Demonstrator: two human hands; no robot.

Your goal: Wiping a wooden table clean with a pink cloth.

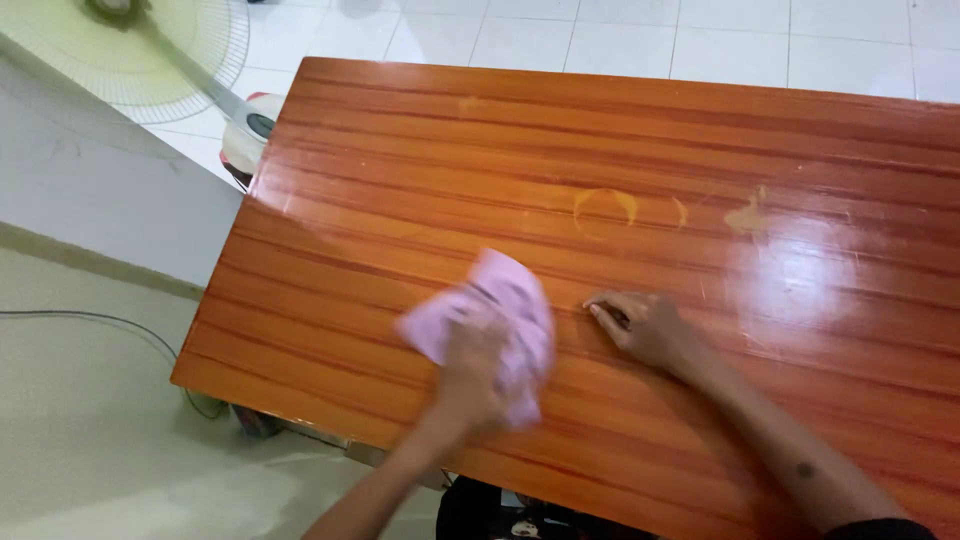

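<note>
My left hand (470,375) presses a crumpled pink cloth (500,310) flat against the glossy orange-brown wooden table (420,160); hand and cloth are motion-blurred. My right hand (640,325) rests on the tabletop just right of the cloth, fingers curled with the tips touching the wood, holding nothing. Beyond the hands, a pale ring-shaped stain (605,212) and a yellowish smear (745,217) mark the surface.
A standing fan (140,45) with a green grille stands on white floor tiles at the far left, its base (250,135) by the table's corner. A grey wall ledge (100,190) and a cable (100,322) on the pale floor lie left of the table.
</note>
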